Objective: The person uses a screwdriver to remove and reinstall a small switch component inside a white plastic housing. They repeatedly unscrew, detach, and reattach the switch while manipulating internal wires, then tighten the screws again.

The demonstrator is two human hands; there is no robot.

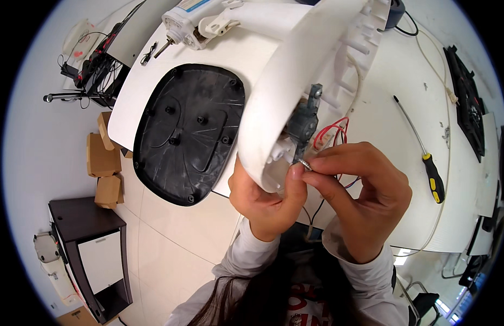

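My left hand [265, 204] is closed around the lower end of a curved white plastic housing [279, 92], its thumb near the inner edge. A dark grey mechanical part [303, 124] with a narrow arm sits inside the housing's open side. Between the thumb and index finger of my right hand [366, 195] is a small silver screw [305, 163], touching or very near the lower end of that part; the exact contact is hidden. Thin red wires [333, 129] loop out behind my right fingers. Darker wires hang below, between my wrists.
A black plastic base cover [189, 127] lies left of the housing, overhanging the table [257, 60] edge. Behind it rests a white motor unit [189, 30] with a metal shaft. A yellow-and-black screwdriver [432, 174] lies to the right, beside a pale cable [449, 108].
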